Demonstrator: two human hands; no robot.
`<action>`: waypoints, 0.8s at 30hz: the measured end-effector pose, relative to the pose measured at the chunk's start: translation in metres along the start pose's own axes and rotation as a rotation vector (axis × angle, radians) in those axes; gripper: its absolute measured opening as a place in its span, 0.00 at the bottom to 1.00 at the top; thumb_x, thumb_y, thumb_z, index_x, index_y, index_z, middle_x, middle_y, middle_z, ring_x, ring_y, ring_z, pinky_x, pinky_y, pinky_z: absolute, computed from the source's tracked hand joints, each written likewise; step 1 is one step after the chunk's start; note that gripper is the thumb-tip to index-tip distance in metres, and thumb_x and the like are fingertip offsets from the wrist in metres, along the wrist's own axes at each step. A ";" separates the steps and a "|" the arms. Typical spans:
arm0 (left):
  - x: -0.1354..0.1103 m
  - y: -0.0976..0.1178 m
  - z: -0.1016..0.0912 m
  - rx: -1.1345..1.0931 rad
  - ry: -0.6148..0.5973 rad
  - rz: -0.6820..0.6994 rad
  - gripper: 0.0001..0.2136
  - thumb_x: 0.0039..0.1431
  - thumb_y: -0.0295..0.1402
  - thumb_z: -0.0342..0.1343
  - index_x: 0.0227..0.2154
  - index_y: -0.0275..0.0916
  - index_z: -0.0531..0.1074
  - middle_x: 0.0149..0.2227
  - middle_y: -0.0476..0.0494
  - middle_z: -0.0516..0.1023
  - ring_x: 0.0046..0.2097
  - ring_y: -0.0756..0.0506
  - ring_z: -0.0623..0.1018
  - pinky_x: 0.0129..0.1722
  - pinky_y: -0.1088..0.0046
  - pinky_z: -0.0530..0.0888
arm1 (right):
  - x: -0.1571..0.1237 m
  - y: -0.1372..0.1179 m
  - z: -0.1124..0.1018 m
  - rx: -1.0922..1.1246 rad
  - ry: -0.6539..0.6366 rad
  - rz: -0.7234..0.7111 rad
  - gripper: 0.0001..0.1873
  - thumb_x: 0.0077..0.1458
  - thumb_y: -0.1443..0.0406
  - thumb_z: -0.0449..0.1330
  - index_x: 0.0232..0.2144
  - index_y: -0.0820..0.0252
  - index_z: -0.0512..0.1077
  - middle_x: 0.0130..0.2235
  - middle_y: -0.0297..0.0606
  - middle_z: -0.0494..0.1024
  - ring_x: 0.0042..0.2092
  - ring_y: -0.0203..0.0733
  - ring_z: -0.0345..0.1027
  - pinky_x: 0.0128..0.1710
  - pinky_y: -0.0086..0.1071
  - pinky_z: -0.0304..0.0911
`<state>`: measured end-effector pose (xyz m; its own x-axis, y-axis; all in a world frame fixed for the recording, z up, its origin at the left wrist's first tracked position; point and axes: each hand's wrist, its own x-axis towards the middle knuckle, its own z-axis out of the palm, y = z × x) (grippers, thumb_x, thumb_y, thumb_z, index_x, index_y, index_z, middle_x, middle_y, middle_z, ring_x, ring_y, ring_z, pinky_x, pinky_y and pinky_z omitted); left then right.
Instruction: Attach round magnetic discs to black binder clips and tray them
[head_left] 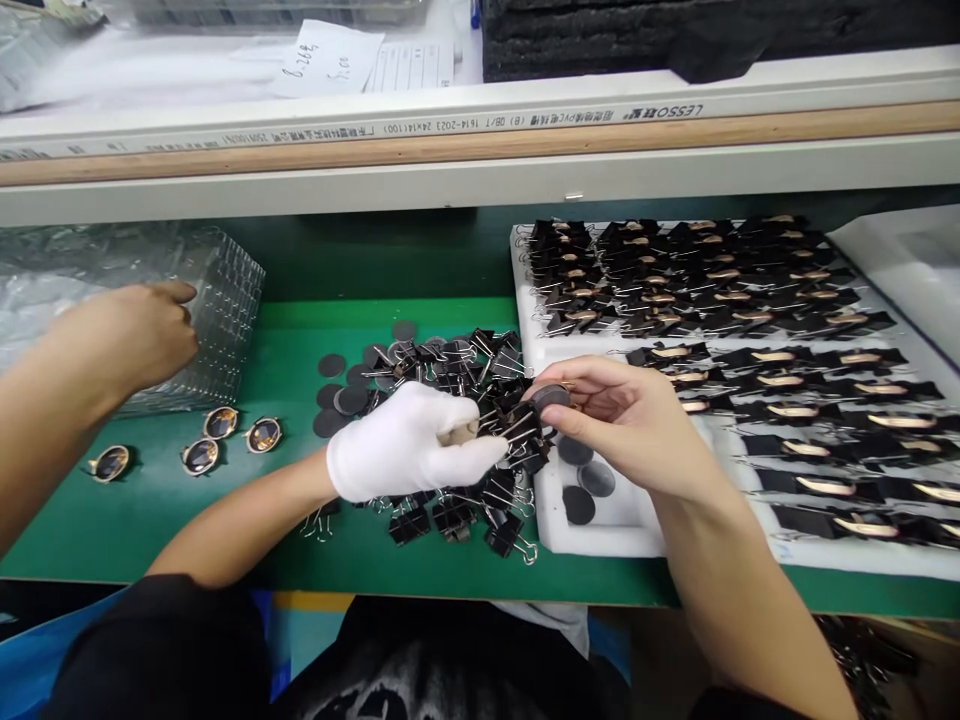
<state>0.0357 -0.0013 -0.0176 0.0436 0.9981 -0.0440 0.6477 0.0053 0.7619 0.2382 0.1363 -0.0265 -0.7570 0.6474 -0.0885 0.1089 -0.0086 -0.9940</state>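
My left hand [420, 445], in a white glove, is closed with thumb and fingers on the wire handles of a black binder clip [527, 432]. My right hand [622, 415], bare, pinches a gold-edged watch case with a dark round disc [551, 397] on its face. The clip and the disc meet or nearly meet between the two hands; their exact contact is hidden. Under and around my left hand lie loose black binder clips [454, 515] in a heap. Dark round discs [351, 400] are scattered beside the heap on the green table [300, 545].
Clipped watch cases fill white foam trays [581, 540] on the right, with several loose discs [596, 478] in one corner. At left, another person's hand [142, 335] reaches over stacked clear plastic trays [225, 320]. Several gold watch cases [201, 456] lie nearby. A shelf edge [450, 180] crosses behind.
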 end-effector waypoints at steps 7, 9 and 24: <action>0.009 -0.014 -0.043 0.218 -0.013 -0.090 0.23 0.71 0.49 0.46 0.26 0.40 0.71 0.24 0.52 0.72 0.26 0.51 0.69 0.29 0.72 0.63 | 0.004 0.007 -0.003 0.243 0.149 0.113 0.19 0.46 0.54 0.77 0.40 0.49 0.79 0.36 0.35 0.81 0.34 0.41 0.74 0.34 0.35 0.73; 0.013 -0.029 -0.058 0.432 0.141 -0.201 0.25 0.71 0.52 0.44 0.25 0.40 0.70 0.23 0.50 0.71 0.26 0.49 0.69 0.29 0.70 0.60 | 0.005 0.008 -0.005 0.410 0.205 0.155 0.18 0.44 0.51 0.77 0.34 0.47 0.77 0.34 0.32 0.77 0.34 0.40 0.71 0.36 0.37 0.72; 0.024 -0.054 -0.034 0.990 -0.083 -0.144 0.18 0.69 0.45 0.52 0.33 0.36 0.78 0.37 0.36 0.77 0.38 0.38 0.77 0.38 0.63 0.63 | 0.002 0.009 0.001 0.553 0.092 0.214 0.16 0.44 0.50 0.78 0.29 0.46 0.78 0.36 0.34 0.71 0.36 0.42 0.68 0.35 0.38 0.74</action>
<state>-0.0241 0.0248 -0.0383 -0.0566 0.9844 -0.1668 0.9905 0.0345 -0.1328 0.2372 0.1369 -0.0352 -0.6935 0.6509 -0.3088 -0.1174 -0.5250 -0.8430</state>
